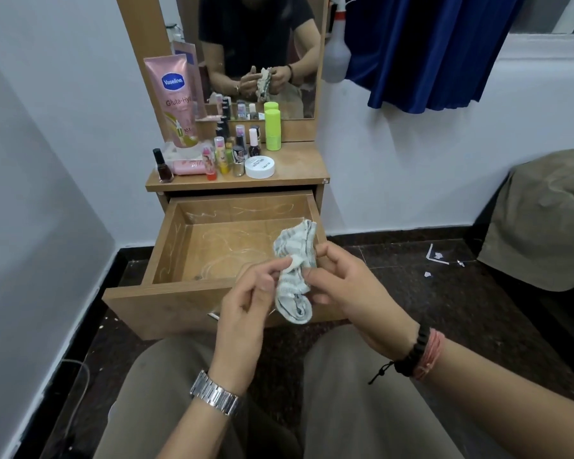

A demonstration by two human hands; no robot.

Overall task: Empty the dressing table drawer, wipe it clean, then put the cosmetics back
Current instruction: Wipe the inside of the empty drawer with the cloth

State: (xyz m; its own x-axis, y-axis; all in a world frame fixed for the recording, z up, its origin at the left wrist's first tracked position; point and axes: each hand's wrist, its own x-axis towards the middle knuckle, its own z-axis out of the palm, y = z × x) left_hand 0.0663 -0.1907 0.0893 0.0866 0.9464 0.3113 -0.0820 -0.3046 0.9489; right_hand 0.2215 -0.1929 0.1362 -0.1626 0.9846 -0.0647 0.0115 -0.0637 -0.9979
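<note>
Both hands hold a striped grey-white cloth [294,276] above the front right corner of the pulled-out drawer [166,240]. Left hand [242,309] pinches a fold with fingers curled; right hand [348,293] grips the cloth's right side. Drawer interior open, wood floor streaked with pale smears, nothing inside. Cosmetics crowd the dressing table top [299,160]: Vaseline tube [176,101] leaning against the mirror frame, green stick [272,129], white jar [260,167], nail polish bottle [161,167] at the left edge, small bottles between. Right part of the top bare. White walls, dark floor. Blue curtain [428,51] at right, spray bottle [336,58] beside it. Small labels unreadable; covered object at right cut off.
</note>
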